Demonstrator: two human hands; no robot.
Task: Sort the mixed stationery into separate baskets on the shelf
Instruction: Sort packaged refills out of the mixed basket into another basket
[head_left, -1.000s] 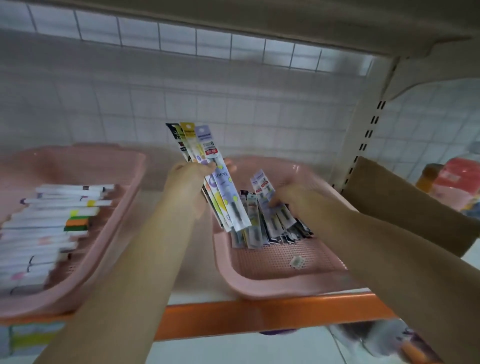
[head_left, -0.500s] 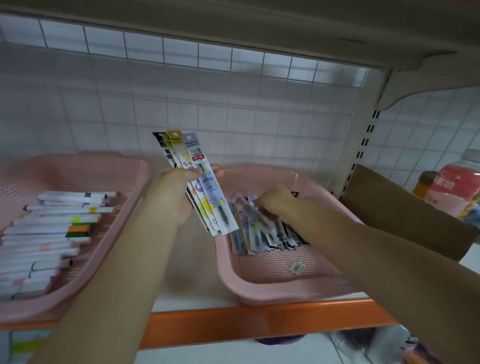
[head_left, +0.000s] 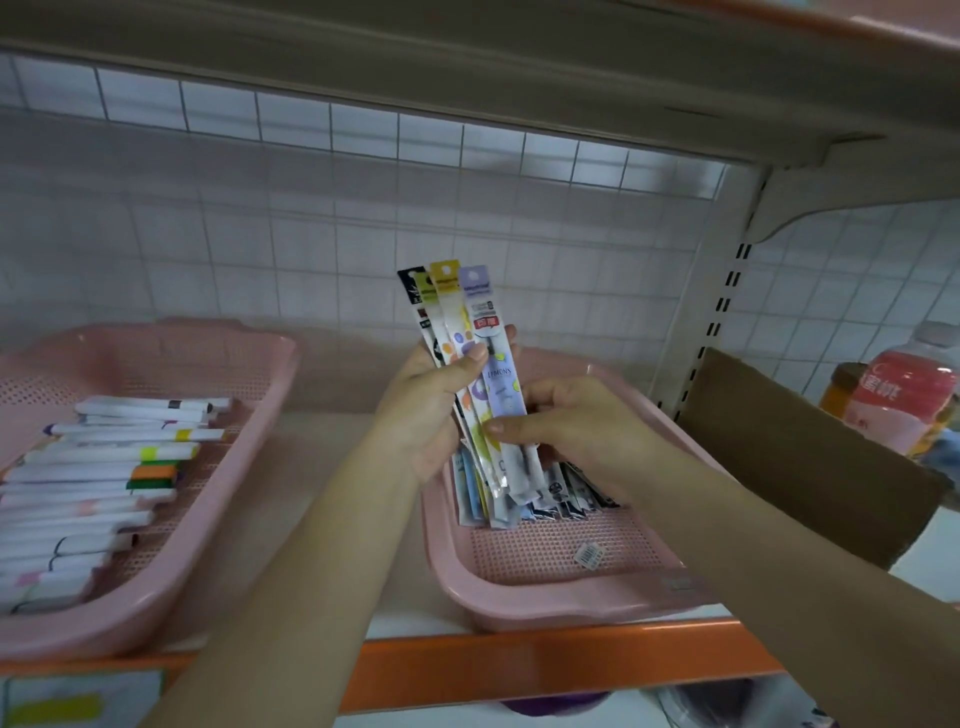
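1. The bundle of pen-refill packets (head_left: 482, 306) stands nearly upright at frame centre, its tops leaning slightly left, over the right pink basket (head_left: 545, 608).
2. The left hand (head_left: 426, 405) grips its middle, thumb across the front. The right hand (head_left: 566, 421) pinches its lower part from the right.
3. Loose packets (head_left: 550, 501) lie directly below, so the way down looks short.
4. The marker basket (head_left: 156, 332) sits well apart at left.

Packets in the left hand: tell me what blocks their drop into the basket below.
Nothing visible does. The packets hang over the open pink basket; only the right hand, pinching their lower end, is close.
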